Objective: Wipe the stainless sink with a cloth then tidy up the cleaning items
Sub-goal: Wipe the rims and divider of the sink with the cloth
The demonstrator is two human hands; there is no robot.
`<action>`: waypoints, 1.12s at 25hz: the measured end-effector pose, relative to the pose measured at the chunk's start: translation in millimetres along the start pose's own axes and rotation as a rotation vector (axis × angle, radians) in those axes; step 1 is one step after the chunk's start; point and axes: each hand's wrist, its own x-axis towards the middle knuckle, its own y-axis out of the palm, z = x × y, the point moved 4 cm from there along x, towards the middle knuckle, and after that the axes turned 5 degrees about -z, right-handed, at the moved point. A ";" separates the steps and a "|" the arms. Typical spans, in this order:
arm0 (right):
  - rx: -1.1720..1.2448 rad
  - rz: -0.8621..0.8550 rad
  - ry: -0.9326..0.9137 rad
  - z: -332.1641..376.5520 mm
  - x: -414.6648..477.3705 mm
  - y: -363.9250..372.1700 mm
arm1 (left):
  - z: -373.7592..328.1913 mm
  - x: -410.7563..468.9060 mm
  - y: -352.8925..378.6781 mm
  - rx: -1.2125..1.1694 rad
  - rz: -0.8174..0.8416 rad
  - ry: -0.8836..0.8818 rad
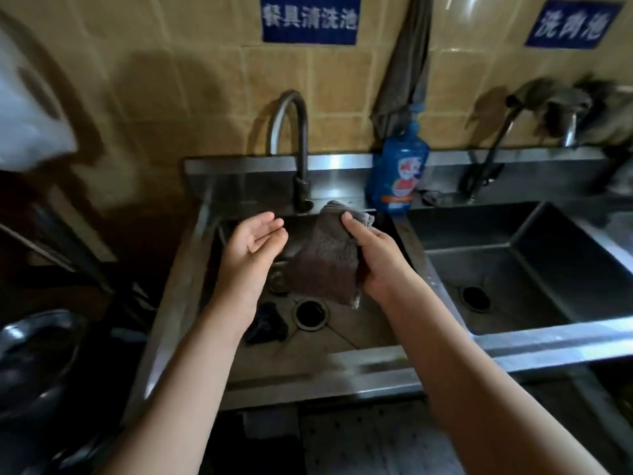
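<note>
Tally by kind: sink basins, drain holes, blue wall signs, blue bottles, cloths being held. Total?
sink basins: 2
drain holes: 2
blue wall signs: 2
blue bottles: 1
cloth held in right hand: 1
total: 8

Faucet (291,149), blue bottle (399,169) along back rim of sink (239,166); dark rag (269,325) beside drain (310,313)

The steel sink unit (342,371) bears a blue bottle (399,173) and dark rag (267,325).

Over the steel sink (191,303), our right hand (376,258) grips a brown cloth (325,262) — our left hand (250,248) open beside it.
</note>
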 end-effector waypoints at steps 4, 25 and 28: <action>-0.113 -0.103 -0.006 8.8 18.9 -97.7 | 43.5 -30.1 74.8 -0.021 -0.001 -0.072; -0.407 -0.352 -0.059 -62.0 -10.5 -280.3 | 176.5 -127.1 172.1 0.083 0.128 -0.382; -0.444 -0.353 -0.111 -74.3 -10.1 -275.6 | 185.5 -128.1 166.7 0.089 0.123 -0.374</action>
